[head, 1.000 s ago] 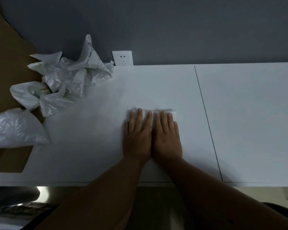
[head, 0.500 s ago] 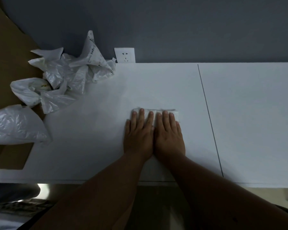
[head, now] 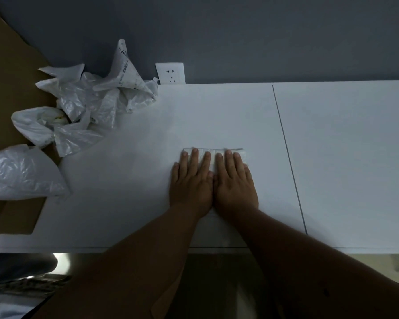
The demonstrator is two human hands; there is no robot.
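Change: almost nothing has moved in the last second; both hands stay flat on the bag, and its far edge shows a little more beyond the fingertips.
Left hand [head: 191,183]: palm down, fingers straight and slightly spread, pressing the bag and gripping nothing.
Right hand [head: 234,183]: palm down and touching the left hand along its inner side, fingers straight, pressing and gripping nothing.
Bag [head: 244,155]: folded flat on the table [head: 343,157], mostly under the hands; its straight far edge runs just past the fingertips and its right corner sticks out beside the right hand.
Seam [head: 288,157]: thin dark line across the table, right of the bag and apart from it.
Table edges: the far edge meets the wall [head: 263,38] by a socket [head: 170,73]; the near edge lies under the forearms.
Open room: bare table right of the seam and between the bag and the wall.
Pile [head: 90,107]: crumpled bags at the far-left corner, well apart from the hands and overhanging the cardboard [head: 9,65].
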